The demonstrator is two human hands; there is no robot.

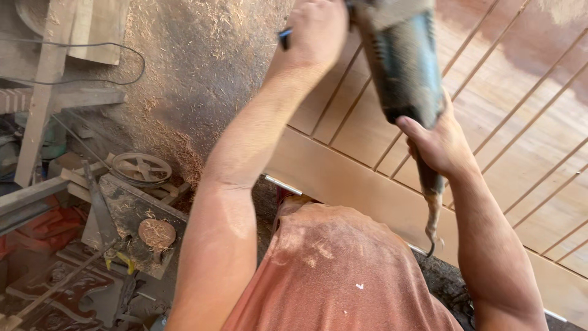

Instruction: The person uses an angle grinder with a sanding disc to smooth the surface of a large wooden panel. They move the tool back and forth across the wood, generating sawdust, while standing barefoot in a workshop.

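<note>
A woodworking shop: sawdust and shavings [196, 73] cover the floor across the upper middle, a grooved wooden panel [502, 122] fills the right side, a dusty machine with a belt pulley [142, 168] sits at lower left, and timber offcuts [67, 37] lean at upper left

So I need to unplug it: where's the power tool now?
Upper centre-right, the power tool is over the wood panel, gripped by the left hand and right hand.
</note>
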